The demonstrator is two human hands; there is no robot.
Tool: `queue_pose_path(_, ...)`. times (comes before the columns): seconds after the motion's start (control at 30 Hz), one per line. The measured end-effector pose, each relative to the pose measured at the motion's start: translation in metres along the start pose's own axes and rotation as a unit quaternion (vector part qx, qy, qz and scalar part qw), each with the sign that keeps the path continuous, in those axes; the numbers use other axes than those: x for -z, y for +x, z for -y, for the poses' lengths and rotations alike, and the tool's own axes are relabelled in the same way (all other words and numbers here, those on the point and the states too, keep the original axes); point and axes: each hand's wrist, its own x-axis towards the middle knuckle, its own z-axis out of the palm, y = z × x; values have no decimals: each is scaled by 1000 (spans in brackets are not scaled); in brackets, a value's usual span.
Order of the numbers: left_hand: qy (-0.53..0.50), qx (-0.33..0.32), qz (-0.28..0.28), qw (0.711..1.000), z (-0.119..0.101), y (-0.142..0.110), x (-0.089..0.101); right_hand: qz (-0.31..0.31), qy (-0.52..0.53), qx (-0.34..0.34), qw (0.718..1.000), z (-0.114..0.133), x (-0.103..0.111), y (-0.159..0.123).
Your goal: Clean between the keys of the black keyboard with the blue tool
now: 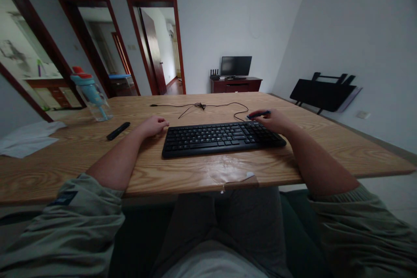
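Observation:
A black keyboard (pixel 221 138) lies in front of me on the wooden table (pixel 182 169). My left hand (pixel 153 126) rests on the table just left of the keyboard's far corner, fingers curled loosely with nothing visible in them. My right hand (pixel 272 120) hovers over the keyboard's far right corner, its fingers closed round a small dark blue tool (pixel 258 115) that points left. The keyboard's black cable (pixel 202 105) lies coiled on the table behind it.
A black remote-like stick (pixel 117 130) lies left of my left hand. A clear water bottle (pixel 93 95) with a teal and red lid stands further left, beside white cloth (pixel 28 138). A folded black table (pixel 322 93) leans on the right wall.

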Motion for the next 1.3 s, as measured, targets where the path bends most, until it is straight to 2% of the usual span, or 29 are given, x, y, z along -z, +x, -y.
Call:
queue_pose_path(0.1, 12, 1, -5, 1000, -1, 0, 1, -4, 12, 11, 1000, 4, -1, 1)
queue_pose_path(0.2, 24, -7, -10, 1000, 6, 6, 1, 13, 37, 32, 999, 28, 1, 2)
queue_pose_path(0.33, 13, -78, -48, 996, 12, 11, -2, 50, 33, 112, 992, 90, 2, 1)
queue_pose_path(0.4, -20, -123, -76, 989, 8, 10, -2, 72, 19, 154, 985, 128, -5, 5)
queue_pose_path(0.47, -43, -152, -94, 983, 2, 6, -1, 95, 43, 207, 973, 163, -22, 17)
queue_pose_path(0.57, -60, -184, -95, 976, -6, 1, 1, 149, 88, 256, 951, 203, -62, 46)
queue_pose_path(0.67, -81, -211, -98, 969, -5, 0, 5, 178, 99, 238, 950, 227, -104, 74)
queue_pose_path(0.77, -76, -203, -104, 971, 1, 2, 7, 191, 63, 189, 961, 240, -131, 83)
queue_pose_path(0.9, -44, -172, -85, 980, 5, 4, 7, 188, 39, 149, 970, 247, -141, 73)
queue_pose_path(1.1, -57, -199, -6, 978, 5, 3, 4, 161, 16, 170, 972, 239, -143, 66)
queue_pose_path(1.3, -38, -191, 13, 981, 5, 2, 3, 121, 41, 203, 971, 224, -154, 74)
